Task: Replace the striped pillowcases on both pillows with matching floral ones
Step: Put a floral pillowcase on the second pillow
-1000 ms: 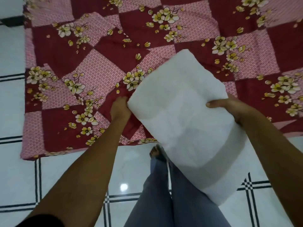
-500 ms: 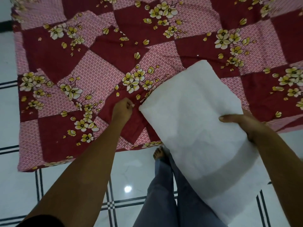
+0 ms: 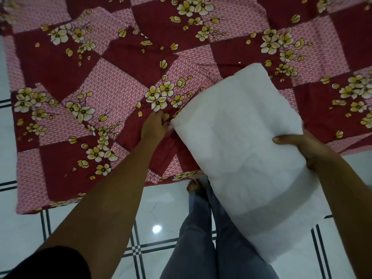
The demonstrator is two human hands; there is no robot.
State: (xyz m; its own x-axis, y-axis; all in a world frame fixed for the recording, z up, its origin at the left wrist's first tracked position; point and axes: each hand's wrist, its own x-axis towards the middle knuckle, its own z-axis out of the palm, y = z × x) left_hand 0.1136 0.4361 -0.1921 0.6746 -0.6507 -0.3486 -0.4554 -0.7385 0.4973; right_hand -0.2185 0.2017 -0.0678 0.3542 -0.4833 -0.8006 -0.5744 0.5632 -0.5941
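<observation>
A bare white pillow (image 3: 241, 150) is tilted over the near edge of the bed, its far end resting on the fabric. My right hand (image 3: 300, 146) grips its right side, thumb on top. A floral pillowcase (image 3: 112, 97), dark red and pink with yellow-white flowers, lies flat on a sheet of the same print, so its outline is hard to follow. My left hand (image 3: 154, 127) pinches this floral fabric right beside the pillow's left corner. No striped pillowcase is in view.
The matching floral sheet (image 3: 332, 47) covers the whole bed ahead. Below it is white tiled floor (image 3: 60, 228) with black lines. My legs in grey trousers (image 3: 201, 238) and a bare foot (image 3: 194, 186) stand at the bed's edge.
My left hand left the pillow's corner and closed on the floral fabric beside it. The pillow shifted a little to the right in my right hand.
</observation>
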